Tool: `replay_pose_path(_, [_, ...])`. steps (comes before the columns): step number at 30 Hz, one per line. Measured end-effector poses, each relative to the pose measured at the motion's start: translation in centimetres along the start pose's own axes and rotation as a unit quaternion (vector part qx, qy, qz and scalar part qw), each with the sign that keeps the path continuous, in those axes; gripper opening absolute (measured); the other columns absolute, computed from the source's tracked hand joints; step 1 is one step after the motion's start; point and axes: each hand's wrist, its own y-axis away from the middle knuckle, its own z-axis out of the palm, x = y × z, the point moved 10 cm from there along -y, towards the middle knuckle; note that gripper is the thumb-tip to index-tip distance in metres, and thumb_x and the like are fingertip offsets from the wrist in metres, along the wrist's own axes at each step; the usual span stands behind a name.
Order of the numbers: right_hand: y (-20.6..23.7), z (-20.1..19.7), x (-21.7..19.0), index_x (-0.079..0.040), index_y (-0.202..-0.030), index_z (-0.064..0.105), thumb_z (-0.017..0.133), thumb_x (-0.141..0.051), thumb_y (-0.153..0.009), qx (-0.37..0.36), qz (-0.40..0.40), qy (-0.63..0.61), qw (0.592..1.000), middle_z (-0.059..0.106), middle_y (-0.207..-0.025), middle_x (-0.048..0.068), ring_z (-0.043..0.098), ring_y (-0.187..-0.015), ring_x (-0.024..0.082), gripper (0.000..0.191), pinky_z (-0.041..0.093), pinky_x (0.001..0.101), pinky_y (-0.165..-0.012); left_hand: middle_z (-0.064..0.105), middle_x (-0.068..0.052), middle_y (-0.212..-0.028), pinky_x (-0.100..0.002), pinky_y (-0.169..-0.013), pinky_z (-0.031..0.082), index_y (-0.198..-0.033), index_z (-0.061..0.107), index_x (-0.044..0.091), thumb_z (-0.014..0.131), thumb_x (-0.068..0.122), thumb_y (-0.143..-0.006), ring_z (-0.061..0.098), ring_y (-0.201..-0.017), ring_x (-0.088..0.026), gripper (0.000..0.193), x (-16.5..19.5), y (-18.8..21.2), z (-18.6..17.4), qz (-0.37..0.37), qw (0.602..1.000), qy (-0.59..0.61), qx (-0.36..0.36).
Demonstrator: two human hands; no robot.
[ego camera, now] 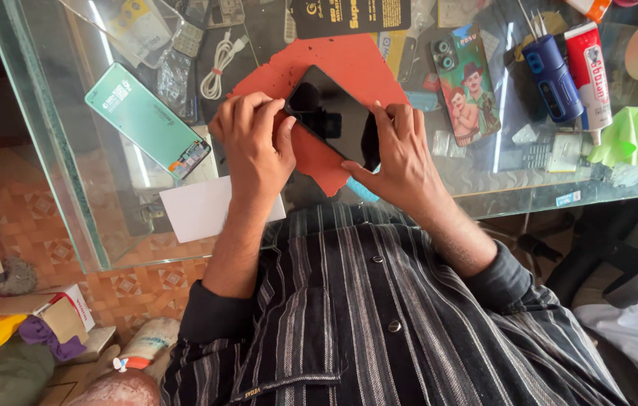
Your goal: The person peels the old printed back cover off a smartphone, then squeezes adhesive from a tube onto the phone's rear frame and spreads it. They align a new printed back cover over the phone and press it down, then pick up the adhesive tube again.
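Your striped shirt (409, 323) fills the foreground; your forearms reach up and converge — left hand (253, 143) and right hand (402, 154) curl around the black smartphone (334, 116) on the red mat (349, 64); fingers cover its side edges — the grip underneath is hidden.

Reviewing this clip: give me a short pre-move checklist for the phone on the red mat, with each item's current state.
1. Phone lies on the red mat: ok.
2. Left hand touches the phone's left end: ok.
3. Right hand touches its right end: ok.
4. Screen free of cracks: cannot tell, dark and reflective.
5. White cable apart from the phone: ok.
6. Glass table edge away from the phone: ok.
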Motion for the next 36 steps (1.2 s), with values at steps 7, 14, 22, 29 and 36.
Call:
replay_pose_path(7, [-0.1,0.5,0.8,0.002,-0.131,0.044,0.094,-0.023,-0.069,0.056,0.019,-0.045,0.997,0.057,-0.118,0.023,0.063,-0.104,0.044,0.084,0.053,0.0506,-0.084,0.061,-0.006,-0.122,-0.051,-0.106,0.034,-0.119,0.068,0.008,0.075,0.01,-0.093,0.053,-0.121,-0.033,0.027,0.0,-0.4,0.3,-0.012,0.999,0.03,-0.011])
replay_pose_path(14, [0.7,-0.6,0.2,0.003,-0.128,0.044,0.094,-0.021,-0.071,0.101,0.059,-0.186,0.976,0.071,-0.107,0.018,0.077,-0.097,0.029,0.079,0.061,0.0372,-0.084,0.066,-0.011,-0.132,-0.03,-0.105,0.053,-0.148,0.048,-0.004,0.066,-0.001,-0.101,0.065,-0.119,-0.018,0.051,1.9,1.6,4.1,-0.189,0.771,0.606,-0.053])
replay_pose_path(22, [1.9,-1.6,-0.5,0.004,-0.121,0.041,0.094,-0.023,-0.069,0.09,0.12,-0.18,0.972,0.07,-0.099,0.016,0.077,-0.089,0.022,0.078,0.061,0.0336,-0.077,0.074,-0.009,-0.114,-0.027,-0.093,0.058,-0.129,0.066,-0.008,0.065,-0.004,-0.101,0.07,-0.105,-0.012,0.028,1.8,2.0,3.5,-0.219,0.779,0.587,-0.039])
replay_pose_path(29, [2.4,-1.9,-1.0,0.003,-0.12,0.042,0.094,-0.021,-0.07,0.087,0.112,-0.185,0.972,0.07,-0.098,0.014,0.075,-0.088,0.019,0.076,0.061,0.0326,-0.078,0.074,-0.011,-0.11,-0.031,-0.087,0.063,-0.127,0.069,-0.008,0.063,0.004,-0.105,0.071,-0.098,-0.014,0.026,2.0,2.5,3.6,-0.263,0.754,0.602,-0.032])
replay_pose_path(36, [2.5,-2.3,-1.6,0.005,-0.131,0.044,0.092,-0.017,-0.072,0.08,0.079,-0.274,0.955,0.068,-0.114,0.015,0.068,-0.103,0.015,0.079,0.058,0.0313,-0.091,0.068,-0.013,-0.126,-0.033,-0.098,0.061,-0.136,0.058,-0.01,0.052,0.011,-0.113,0.069,-0.113,-0.018,0.032,4.2,2.2,1.9,-0.217,0.658,0.719,-0.063])
